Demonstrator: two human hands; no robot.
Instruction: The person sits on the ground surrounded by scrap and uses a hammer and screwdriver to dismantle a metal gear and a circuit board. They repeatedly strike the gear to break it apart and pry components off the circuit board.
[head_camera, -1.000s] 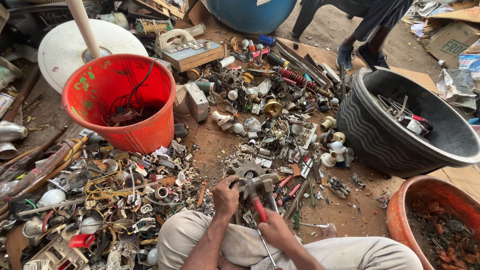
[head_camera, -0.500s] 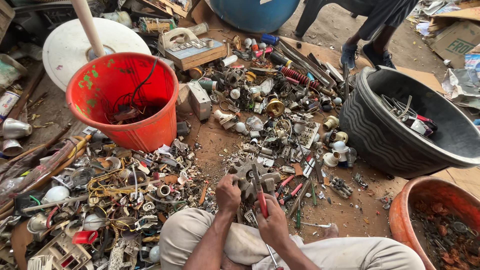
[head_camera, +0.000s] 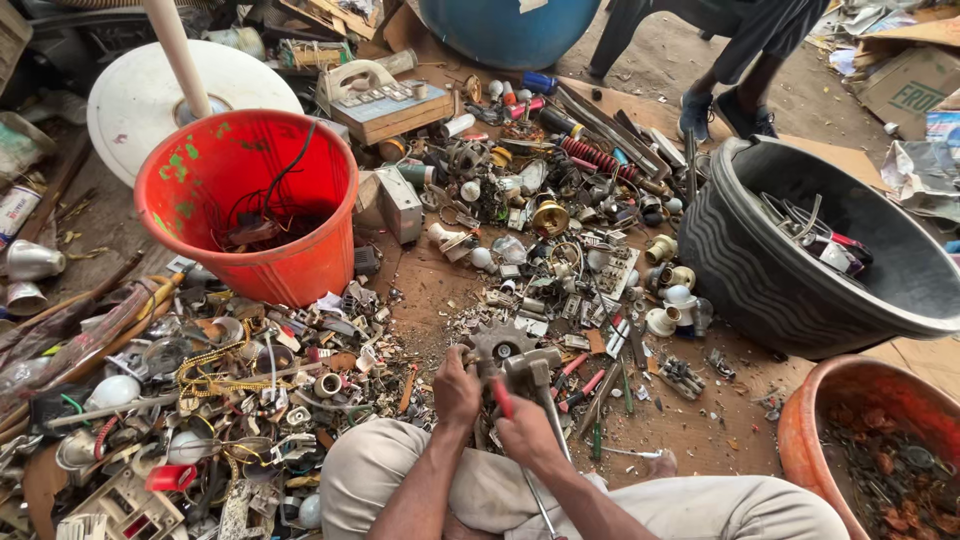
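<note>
Head view: bare dirt floor (head_camera: 440, 290) with flattened cardboard under it in places, covered by a dense scatter of scrap: sockets, bulb bases, springs, wire, small metal and plastic fittings. Outdoor yard setting; another person's legs and shoes (head_camera: 725, 110) stand at the top edge beside a blue drum (head_camera: 510, 30). A white round fan base with its pole (head_camera: 190, 90) lies at upper left. The person sits on the floor, knees apart, forearms reaching forward between them. Left hand (head_camera: 457, 388) is curled closed around the lower edge of a grey toothed metal part (head_camera: 500, 342), holding it just above the floor. Right hand (head_camera: 525, 430) is closed in a fist on a red-handled tool (head_camera: 503, 398), whose metal head (head_camera: 532, 368) sits against the toothed part; the two hands are just beside each other. A thin metal rod (head_camera: 540, 505) runs down from the right hand toward the lap. Containers: red plastic bucket (head_camera: 250, 200) at left, upright, holding black cable and dark scrap at its bottom; large black ribbed basin (head_camera: 790, 250) at right, holding a few metal strips and red-handled pieces; orange-brown tub (head_camera: 860, 440) at lower right, partly cut off, with rusty small parts inside.
</note>
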